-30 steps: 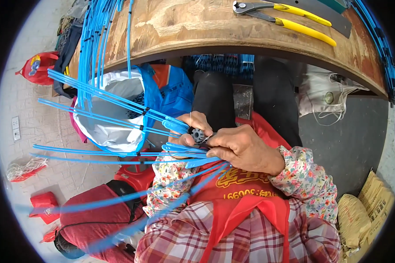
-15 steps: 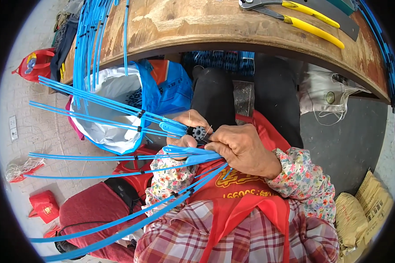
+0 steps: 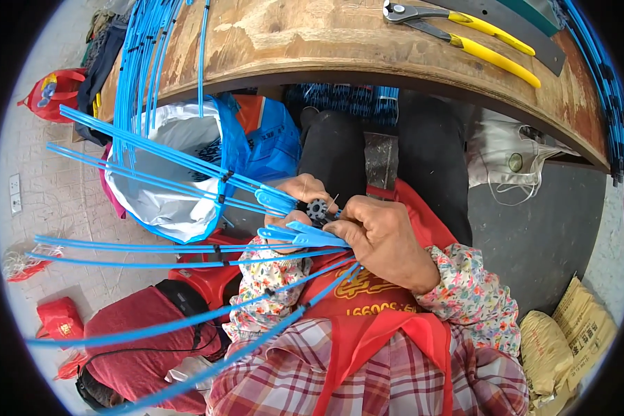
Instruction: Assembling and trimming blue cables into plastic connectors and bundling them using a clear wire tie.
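Left hand (image 3: 302, 188): fingers on the far side, thumb on the near side, clamped on a small dark toothed hub (image 3: 317, 209). Hub is a round cog shape, matte and plastic-looking, sitting in that grip just left of the right fingertips.

Right hand (image 3: 388, 236): knuckles up, thumb and index together at the hub's right edge. Can't tell what's between the tips, the fingers cover it. A fine stiff-looking strand (image 3: 332, 202) sticks up right at the index.

Upper blue tab (image 3: 276, 200): smooth plastic, flat, round-ended, against the left hand's outer side. Lower blue tabs (image 3: 308, 234): same material, stacked and overlapping, just below the left thumb, tips running to the right thumb.

Slim glossy upper rods (image 3: 152, 145) run out to the left of the left hand, straight, with a black band (image 3: 227, 176) around them. Lower rods (image 3: 152, 247) fan left and toward the body below it; the nearest ones bow and blur.

Beyond both hands: worn plywood bench (image 3: 312, 41), scuffed and patchy, with steel-headed pincers (image 3: 496, 60) in yellow grips on it. Left of the left hand: open bag (image 3: 139, 201), crinkled white lining, blue outside. Under the right wrist: floral cloth sleeve (image 3: 468, 291).
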Available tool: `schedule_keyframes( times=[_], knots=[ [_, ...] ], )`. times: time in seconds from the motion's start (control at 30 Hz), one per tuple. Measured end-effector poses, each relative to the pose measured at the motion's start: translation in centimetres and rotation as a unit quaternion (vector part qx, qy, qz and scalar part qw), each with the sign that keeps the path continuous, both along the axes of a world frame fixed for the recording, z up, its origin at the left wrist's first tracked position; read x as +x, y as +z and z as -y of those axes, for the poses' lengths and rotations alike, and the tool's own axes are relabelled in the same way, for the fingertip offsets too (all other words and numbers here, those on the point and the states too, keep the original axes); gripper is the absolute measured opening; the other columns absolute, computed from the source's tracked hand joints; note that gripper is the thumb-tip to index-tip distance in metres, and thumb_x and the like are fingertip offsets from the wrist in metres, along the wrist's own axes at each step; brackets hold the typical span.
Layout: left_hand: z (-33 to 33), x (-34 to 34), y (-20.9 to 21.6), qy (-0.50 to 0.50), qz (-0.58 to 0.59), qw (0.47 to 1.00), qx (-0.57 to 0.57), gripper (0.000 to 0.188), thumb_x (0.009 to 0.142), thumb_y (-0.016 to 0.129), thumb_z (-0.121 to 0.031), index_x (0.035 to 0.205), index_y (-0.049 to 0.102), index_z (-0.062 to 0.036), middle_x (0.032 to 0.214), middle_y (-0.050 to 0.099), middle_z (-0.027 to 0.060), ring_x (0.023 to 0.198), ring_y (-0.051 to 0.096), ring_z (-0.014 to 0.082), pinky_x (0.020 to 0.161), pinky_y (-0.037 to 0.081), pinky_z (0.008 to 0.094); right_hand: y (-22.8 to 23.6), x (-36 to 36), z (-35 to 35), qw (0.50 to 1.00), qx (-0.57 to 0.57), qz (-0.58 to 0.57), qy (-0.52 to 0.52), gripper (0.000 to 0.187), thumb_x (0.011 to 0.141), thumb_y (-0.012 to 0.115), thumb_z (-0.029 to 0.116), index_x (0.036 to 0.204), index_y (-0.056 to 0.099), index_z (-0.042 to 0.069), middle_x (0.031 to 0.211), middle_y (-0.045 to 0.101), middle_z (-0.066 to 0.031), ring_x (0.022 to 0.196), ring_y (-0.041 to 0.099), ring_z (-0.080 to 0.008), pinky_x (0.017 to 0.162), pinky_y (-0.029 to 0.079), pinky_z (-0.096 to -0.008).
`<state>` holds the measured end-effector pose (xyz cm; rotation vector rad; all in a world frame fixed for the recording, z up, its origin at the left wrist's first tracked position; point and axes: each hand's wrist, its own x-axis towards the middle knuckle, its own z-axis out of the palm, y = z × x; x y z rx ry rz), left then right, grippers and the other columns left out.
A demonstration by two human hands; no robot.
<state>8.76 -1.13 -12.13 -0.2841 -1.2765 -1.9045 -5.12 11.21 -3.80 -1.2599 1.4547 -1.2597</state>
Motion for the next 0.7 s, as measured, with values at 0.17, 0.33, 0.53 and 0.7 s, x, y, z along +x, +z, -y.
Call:
schedule_keyframes(
  times=[0.17, 0.33, 0.53, 0.7],
  knots=[
    [-1.8, -0.4, 1.9, 0.006, 0.044, 0.994, 0.099, 0.039, 0.08, 0.067, -0.016, 0.107, 0.057, 0.0109, 0.087, 0.066, 0.0191, 0.07, 0.064, 0.0255, 0.063, 0.052, 0.031, 0.5, -1.5, 0.3, 0.995, 0.085, 0.033, 0.052, 0.016, 0.077, 0.07, 0.005, 0.082, 0.058, -0.003, 0.067, 0.058, -0.0081, 0.059, 0.059, -0.0121, 0.051, 0.044, -0.0269],
    [-0.7, -2.0, 1.5, -0.031, 0.089, 0.991, 0.1, 0.047, 0.077, 0.073, -0.026, 0.106, 0.057, 0.0077, 0.086, 0.065, 0.0128, 0.073, 0.063, 0.0206, 0.068, 0.05, 0.0282, -0.2, -3.0, 1.0, 0.994, 0.049, 0.094, 0.005, 0.018, 0.075, 0.073, 0.004, 0.084, 0.059, -0.002, 0.079, 0.057, -0.0046, 0.068, 0.057, -0.0083, 0.056, 0.046, -0.0246],
    [-0.6, -2.5, 5.0, 0.003, 0.256, 0.951, 0.173, 0.063, 0.063, 0.085, -0.025, 0.109, 0.053, 0.0032, 0.087, 0.064, 0.0104, 0.077, 0.062, 0.0159, 0.069, 0.049, 0.0271, 0.0, -4.4, 1.2, 0.979, -0.053, 0.196, -0.003, 0.022, 0.072, 0.074, 0.002, 0.09, 0.062, -0.002, 0.086, 0.056, -0.0036, 0.073, 0.056, -0.0084, 0.061, 0.046, -0.0226],
    [-1.0, -3.5, 4.7, 0.009, 0.286, 0.949, 0.134, 0.077, 0.05, 0.091, -0.011, 0.114, 0.048, 0.0011, 0.087, 0.063, 0.0076, 0.079, 0.061, 0.0145, 0.07, 0.048, 0.026, -1.7, -5.3, 1.2, 0.967, -0.063, 0.245, 0.033, 0.024, 0.071, 0.072, -0.002, 0.094, 0.065, -0.002, 0.083, 0.055, -0.0029, 0.073, 0.055, -0.0081, 0.062, 0.044, -0.022]
  ],
)
